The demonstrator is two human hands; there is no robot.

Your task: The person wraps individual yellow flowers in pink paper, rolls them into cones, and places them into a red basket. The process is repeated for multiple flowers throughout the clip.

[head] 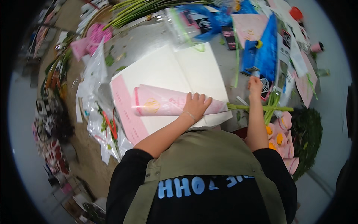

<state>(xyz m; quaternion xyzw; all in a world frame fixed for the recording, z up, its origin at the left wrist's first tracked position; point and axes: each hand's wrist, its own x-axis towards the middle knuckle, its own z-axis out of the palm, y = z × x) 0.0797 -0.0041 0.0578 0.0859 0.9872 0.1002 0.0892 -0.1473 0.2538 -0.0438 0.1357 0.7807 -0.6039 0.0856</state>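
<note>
A pink paper cone [159, 101] lies across a stack of white wrapping sheets [165, 70], its wide end to the left. My left hand [197, 105] is laid over the cone's narrower part, fingers curled over its far side. Green stems [237, 106] stick out of the narrow end and pass under my right forearm. My right hand [254, 85] is closed at the near end of a blue tape dispenser [250, 57]. A short pale strip, apparently clear tape [255, 73], runs between the fingers and the dispenser; blur hides its exact edges.
Several pink-wrapped yellow flowers [279, 139] lie at the right, by a dark green bundle [307, 142]. Blue plastic [269, 53] sits beyond the dispenser. Long green stems [139, 14] line the far edge. Crumpled clear film [95, 81] and pink blooms [98, 37] are at the left.
</note>
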